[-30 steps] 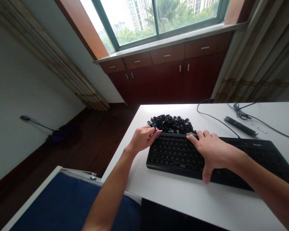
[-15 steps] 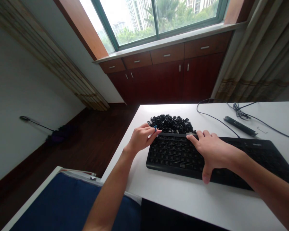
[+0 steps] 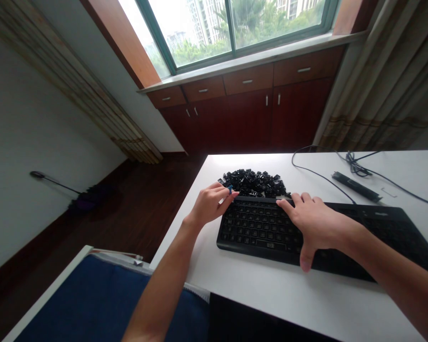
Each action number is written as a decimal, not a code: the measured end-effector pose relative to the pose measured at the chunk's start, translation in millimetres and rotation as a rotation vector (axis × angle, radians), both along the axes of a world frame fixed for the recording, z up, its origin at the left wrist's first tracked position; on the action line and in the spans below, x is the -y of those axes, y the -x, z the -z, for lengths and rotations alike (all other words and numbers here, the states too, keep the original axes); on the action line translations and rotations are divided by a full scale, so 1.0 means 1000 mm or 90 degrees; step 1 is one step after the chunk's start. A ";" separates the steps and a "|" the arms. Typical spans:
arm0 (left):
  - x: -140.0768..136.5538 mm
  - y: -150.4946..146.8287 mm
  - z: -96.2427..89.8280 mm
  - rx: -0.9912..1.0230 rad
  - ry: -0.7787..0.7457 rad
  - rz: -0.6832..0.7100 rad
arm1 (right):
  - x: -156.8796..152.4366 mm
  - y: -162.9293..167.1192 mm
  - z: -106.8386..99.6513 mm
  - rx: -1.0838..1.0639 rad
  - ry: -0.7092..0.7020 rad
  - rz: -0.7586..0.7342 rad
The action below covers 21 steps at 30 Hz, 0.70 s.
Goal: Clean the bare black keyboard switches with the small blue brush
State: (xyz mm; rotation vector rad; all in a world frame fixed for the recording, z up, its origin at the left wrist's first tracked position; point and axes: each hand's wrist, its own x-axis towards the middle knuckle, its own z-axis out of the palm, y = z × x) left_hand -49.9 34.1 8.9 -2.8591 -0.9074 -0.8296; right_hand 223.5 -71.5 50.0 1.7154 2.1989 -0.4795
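Note:
A black keyboard [image 3: 258, 222] with exposed rows of small sockets lies slanted on the white table. At its far left corner is my left hand [image 3: 210, 203], the thumb and fingers drawn together in a pinch. A small blue thing [image 3: 230, 190] shows at those fingers; whether it is held or worn, I cannot tell, and the fingertips' contact is partly hidden. My right hand [image 3: 314, 221] rests spread across the keyboard's middle, fingers at the far edge, thumb reaching the near edge. Right behind the keyboard lies a heap of loose black keycaps [image 3: 253, 182].
Behind the keyboard's right half are a long black plastic strip [image 3: 356, 186], a thin bent metal piece [image 3: 388, 192] and a coiled black cable [image 3: 356, 166]. A blue fabric surface with a white frame [image 3: 85, 294] adjoins the table [image 3: 210, 251] at front left.

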 end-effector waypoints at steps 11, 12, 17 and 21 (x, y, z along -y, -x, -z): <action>0.001 0.000 0.000 0.006 0.068 0.016 | 0.000 0.001 -0.001 0.002 -0.004 0.002; 0.001 0.000 0.000 0.002 0.073 0.012 | 0.000 0.001 -0.001 0.004 -0.002 0.000; 0.001 0.000 0.000 0.003 0.056 0.009 | 0.000 0.000 0.000 0.001 -0.004 -0.002; 0.001 -0.001 -0.001 0.009 0.046 0.011 | 0.000 0.000 -0.001 -0.005 -0.004 0.000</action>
